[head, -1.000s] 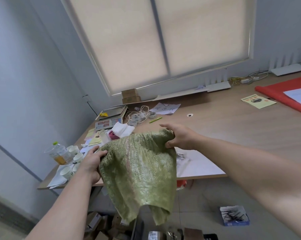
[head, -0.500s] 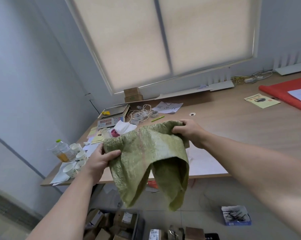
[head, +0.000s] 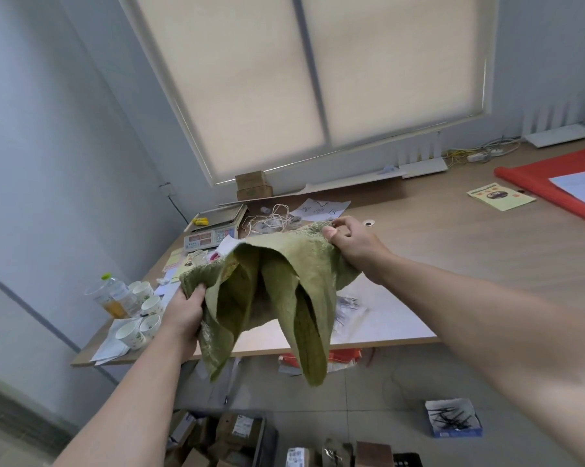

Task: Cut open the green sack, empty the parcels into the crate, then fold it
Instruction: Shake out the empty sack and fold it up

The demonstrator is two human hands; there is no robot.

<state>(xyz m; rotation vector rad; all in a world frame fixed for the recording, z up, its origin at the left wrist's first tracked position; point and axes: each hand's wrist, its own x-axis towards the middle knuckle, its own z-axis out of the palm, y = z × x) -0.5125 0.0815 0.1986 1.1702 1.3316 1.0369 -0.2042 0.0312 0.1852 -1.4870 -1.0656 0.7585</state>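
Note:
The green woven sack hangs limp in the air in front of me, over the near edge of the wooden table. My left hand grips its left corner. Farther away and higher, my right hand pinches its right corner. The cloth sags between them, with two flaps dangling past the table edge. Down on the floor, a crate holds several cardboard parcels, only partly in view at the bottom edge.
On the table's left end stand several white cups, a bottle, a weighing scale and white cord. A red cloth covers the far right. A small blue box of black ties lies on the floor.
Both hands have raised the sack and carried it forward toward the table. Its lower part has swung up and folded under, so it hangs shorter, in two flaps.

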